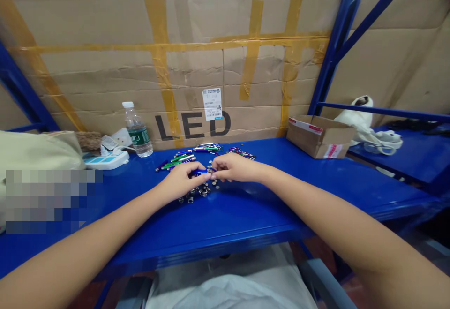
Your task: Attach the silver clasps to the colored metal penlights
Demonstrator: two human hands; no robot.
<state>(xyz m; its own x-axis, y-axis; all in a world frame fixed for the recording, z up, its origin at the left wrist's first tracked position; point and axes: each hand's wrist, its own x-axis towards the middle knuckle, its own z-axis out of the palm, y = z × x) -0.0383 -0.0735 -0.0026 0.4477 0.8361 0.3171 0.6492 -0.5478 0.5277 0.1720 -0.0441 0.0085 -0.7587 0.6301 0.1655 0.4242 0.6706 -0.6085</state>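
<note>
My left hand (181, 178) is closed around a blue pen (198, 172), which lies roughly level just above the table. At the pen's right end, the fingertips of my right hand (232, 167) pinch a small shiny metal piece (210, 170), partly hidden by the fingers. Below my hands lies a loose heap of small silver metal parts (203, 190). Beyond my left hand is a pile of green, blue and red pens (179, 160). More pens (210, 148) lie farther back, and a darker group (243, 153) sits behind my right hand.
On the blue table (246, 215), a water bottle (137, 131) and a white power strip (107, 160) stand at the back left, near a pale bag (38, 152). An open cardboard box (318, 138) sits back right. A large cardboard sheet (197, 74) closes off the back.
</note>
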